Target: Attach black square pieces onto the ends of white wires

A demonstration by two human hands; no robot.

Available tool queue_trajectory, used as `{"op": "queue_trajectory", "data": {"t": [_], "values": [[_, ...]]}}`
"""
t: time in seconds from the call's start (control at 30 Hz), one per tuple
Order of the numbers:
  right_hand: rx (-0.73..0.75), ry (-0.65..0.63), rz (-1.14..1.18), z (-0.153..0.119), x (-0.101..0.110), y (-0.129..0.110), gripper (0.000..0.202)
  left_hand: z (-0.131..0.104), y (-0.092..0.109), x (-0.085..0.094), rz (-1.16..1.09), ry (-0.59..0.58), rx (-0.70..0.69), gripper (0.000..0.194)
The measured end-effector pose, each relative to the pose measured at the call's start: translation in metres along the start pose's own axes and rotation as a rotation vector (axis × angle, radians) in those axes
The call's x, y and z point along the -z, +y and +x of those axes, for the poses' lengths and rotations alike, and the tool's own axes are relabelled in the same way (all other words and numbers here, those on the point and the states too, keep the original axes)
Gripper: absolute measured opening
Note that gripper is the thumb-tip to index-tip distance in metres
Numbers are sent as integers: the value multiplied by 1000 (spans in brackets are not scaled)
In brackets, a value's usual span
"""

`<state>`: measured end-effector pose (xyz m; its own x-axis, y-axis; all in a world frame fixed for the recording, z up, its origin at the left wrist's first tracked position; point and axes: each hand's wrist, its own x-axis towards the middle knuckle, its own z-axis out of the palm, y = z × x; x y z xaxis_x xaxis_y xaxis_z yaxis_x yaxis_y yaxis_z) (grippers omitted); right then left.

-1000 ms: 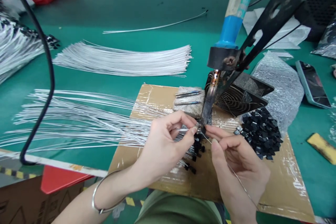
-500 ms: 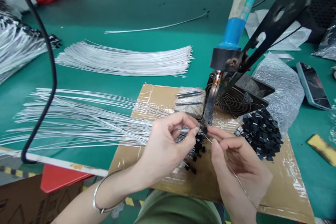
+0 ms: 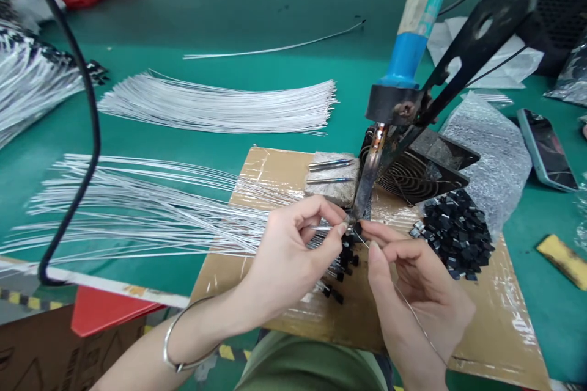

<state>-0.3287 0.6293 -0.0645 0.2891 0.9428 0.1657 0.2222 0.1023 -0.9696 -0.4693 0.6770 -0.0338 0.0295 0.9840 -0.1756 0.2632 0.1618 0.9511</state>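
My left hand (image 3: 298, 250) is closed in a pinch on a thin white wire, its end close under the tip of the soldering iron (image 3: 369, 177). A small black connector (image 3: 357, 229) sits at that tip, between the fingertips of both hands. My right hand (image 3: 413, 293) pinches a strand of solder wire (image 3: 415, 314), which runs up to the tip and trails down across the palm. Whether the right fingers also touch the connector is hard to see. Beneath my left hand lie white wires (image 3: 151, 201) with black connectors (image 3: 337, 296) on their ends.
A metal stand (image 3: 486, 30) holds the iron over a cardboard sheet (image 3: 495, 330). Nearby are a block with spare tips (image 3: 330, 192), a fan (image 3: 413, 174), a pile of black connectors (image 3: 458, 235), a phone (image 3: 548, 149) and a yellow sponge (image 3: 563, 259). A wire bundle (image 3: 220, 104) lies behind.
Almost nothing differs. Both hands stay at the iron tip, and the soldering iron with its stand has shifted very slightly to the left.
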Motion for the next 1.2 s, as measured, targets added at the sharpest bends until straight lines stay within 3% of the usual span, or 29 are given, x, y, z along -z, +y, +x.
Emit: {"op": "queue_trajectory", "data": {"t": [1.2], "values": [[82, 24, -43, -1, -3, 1, 13, -1, -3, -1, 27, 5, -50, 10]]}}
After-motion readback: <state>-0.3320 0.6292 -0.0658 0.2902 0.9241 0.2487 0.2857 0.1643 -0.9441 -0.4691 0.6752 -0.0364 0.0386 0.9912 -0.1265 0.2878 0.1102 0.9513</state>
